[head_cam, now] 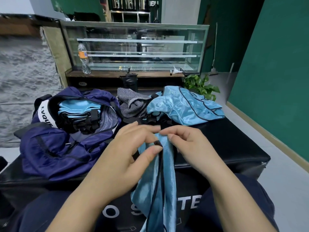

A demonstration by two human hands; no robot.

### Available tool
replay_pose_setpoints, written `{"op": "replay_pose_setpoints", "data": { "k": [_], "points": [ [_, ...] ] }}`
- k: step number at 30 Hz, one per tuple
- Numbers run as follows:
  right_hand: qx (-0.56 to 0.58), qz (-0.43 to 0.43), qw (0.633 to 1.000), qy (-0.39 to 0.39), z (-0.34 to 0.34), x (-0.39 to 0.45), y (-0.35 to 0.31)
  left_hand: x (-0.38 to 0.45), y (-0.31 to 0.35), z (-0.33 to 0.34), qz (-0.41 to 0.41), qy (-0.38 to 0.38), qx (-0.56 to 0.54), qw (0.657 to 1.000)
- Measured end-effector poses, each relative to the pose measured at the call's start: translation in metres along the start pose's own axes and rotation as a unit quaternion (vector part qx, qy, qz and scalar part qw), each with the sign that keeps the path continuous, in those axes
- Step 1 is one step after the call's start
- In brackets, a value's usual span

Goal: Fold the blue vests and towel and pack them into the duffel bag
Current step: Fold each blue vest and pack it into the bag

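In the middle of the frame, the left hand (123, 148) and the right hand (187, 144) both pinch the top edge of one blue vest (160, 181), which hangs down from the fingers toward the bottom of the frame (so it is right in the hands, not folded yet). To the left of the hands, the open duffel bag (55, 148) already has some folded blue vests (78, 109) inside, so part of the job looks done. Above the hands, the gray towel (132, 104) and a loose heap of blue vests (184, 106) at the upper right wait on the black table (234, 144), so I think there is more to fold and pack.
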State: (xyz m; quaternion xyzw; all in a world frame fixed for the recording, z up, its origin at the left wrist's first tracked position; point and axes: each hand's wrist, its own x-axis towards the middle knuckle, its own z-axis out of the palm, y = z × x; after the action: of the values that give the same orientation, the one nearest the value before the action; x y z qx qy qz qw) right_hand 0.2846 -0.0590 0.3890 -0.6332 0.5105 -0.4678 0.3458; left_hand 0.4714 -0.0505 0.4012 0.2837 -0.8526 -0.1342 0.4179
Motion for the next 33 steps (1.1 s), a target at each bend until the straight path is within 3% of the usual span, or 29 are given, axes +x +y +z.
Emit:
{"op": "replay_pose_setpoints", "data": {
  "k": [4, 14, 23, 27, 33],
  "points": [
    [0.02, 0.01, 1.0, 0.009, -0.002, 0.0, 0.003, 0.001, -0.001, 0.003, -0.034, 0.028, 0.035, 0.998],
    [0.08, -0.025, 0.992, -0.089, 0.005, -0.012, -0.016, 0.002, -0.002, 0.015, -0.105, 0.083, -0.019, 0.991],
    [0.105, -0.039, 0.988, -0.108, 0.01, -0.015, -0.022, -0.002, -0.001, 0.017, -0.163, 0.148, 0.013, 0.975],
    [0.121, -0.056, 0.988, -0.074, 0.008, -0.013, -0.019, -0.001, -0.002, 0.019, -0.179, 0.148, 0.002, 0.973],
    [0.21, -0.038, 0.977, 0.013, -0.007, -0.008, -0.01, -0.004, -0.039, 0.02, -0.238, 0.131, -0.119, 0.955]
  ]
}}
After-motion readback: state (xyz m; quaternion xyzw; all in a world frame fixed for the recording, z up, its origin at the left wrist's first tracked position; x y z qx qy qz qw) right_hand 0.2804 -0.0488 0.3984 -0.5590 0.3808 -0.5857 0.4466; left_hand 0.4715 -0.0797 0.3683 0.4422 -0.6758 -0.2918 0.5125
